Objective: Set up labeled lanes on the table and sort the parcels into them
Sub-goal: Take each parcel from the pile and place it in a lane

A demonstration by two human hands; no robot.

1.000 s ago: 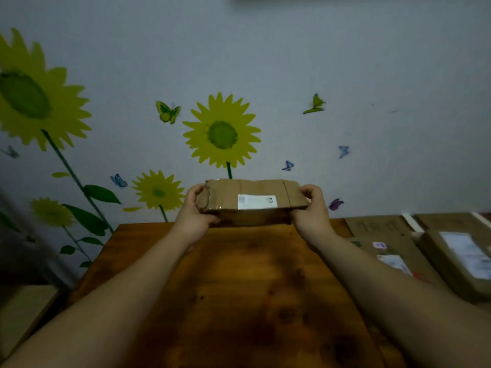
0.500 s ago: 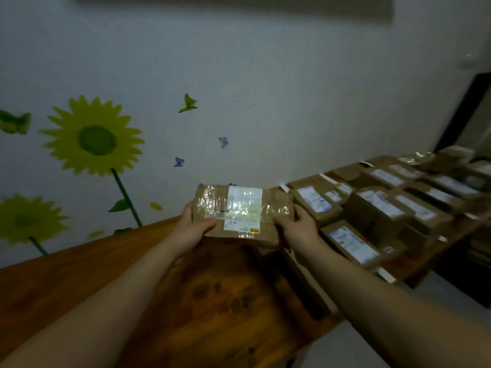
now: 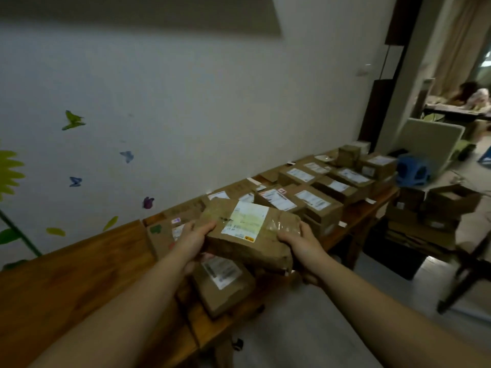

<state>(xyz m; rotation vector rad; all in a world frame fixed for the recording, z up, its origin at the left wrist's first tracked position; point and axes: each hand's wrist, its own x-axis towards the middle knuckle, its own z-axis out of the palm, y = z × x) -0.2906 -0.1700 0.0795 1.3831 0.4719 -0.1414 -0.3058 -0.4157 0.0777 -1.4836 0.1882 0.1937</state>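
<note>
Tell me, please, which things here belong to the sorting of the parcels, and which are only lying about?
Belong to the job:
- the taped parcel, held at its ends by the left hand and the right hand
- the labelled parcels on the table

Only lying about:
- the blue object and the open boxes on the floor
- the butterfly stickers on the wall

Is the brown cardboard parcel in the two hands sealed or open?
Sealed: clear tape wraps the brown cardboard parcel, white label on top, no flap lifted.
</note>
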